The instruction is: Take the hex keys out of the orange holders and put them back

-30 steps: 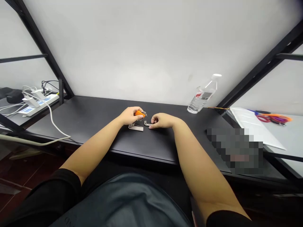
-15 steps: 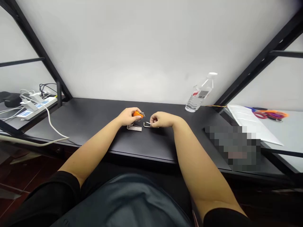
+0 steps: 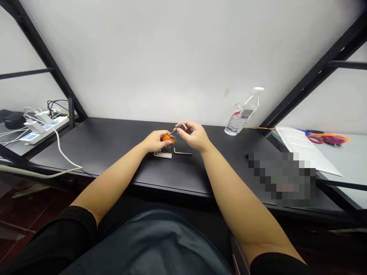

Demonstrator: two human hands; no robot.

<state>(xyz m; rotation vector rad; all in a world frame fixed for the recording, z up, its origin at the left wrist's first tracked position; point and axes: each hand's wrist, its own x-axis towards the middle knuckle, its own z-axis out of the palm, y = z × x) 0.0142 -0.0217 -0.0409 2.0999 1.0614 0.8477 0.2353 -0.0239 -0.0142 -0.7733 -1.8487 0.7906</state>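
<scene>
My left hand is closed around an orange hex key holder, from which several short metal ends stick out. Between the thumb and fingers of my right hand is an L-shaped hex key. Its long arm points down and left, with the tip at the holder's upper edge; whether it is inside a hole I cannot tell. Another hex key lies alone on the table below my right hand. Just under my left hand lies a nested row of several L-shaped hex keys, partly hidden by the fingers.
The black table backs onto a white wall. A clear water bottle stands at the back right, near a blurred-out dark item. Scissors lie at far right. A power strip with a white cable sits on the left.
My right hand has lifted a hex key off the table and carried it up and left to the orange holder. One hex key stays behind. My left hand has hardly moved.
</scene>
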